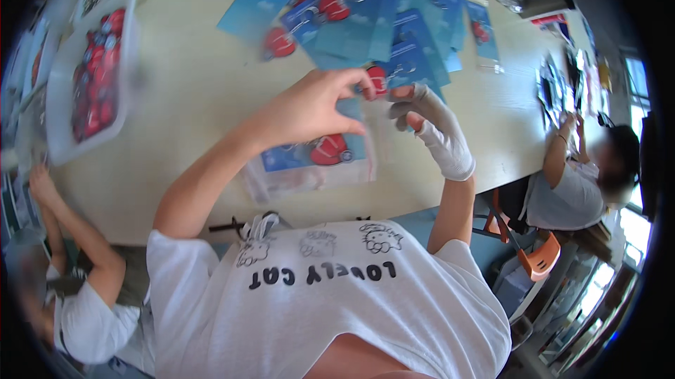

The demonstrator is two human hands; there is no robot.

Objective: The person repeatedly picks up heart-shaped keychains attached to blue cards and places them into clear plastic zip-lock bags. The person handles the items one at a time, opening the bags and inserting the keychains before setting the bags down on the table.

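At frame centre, a red heart charm is being pinched between the bare left hand and gloved right hand. At upper left, red charms are being held in a white tray on the worktop.

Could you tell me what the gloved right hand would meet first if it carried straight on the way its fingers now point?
Probably the red keyring pinched by the left hand: the right hand points up-left, its fingertips almost touching it. Depth is unclear.
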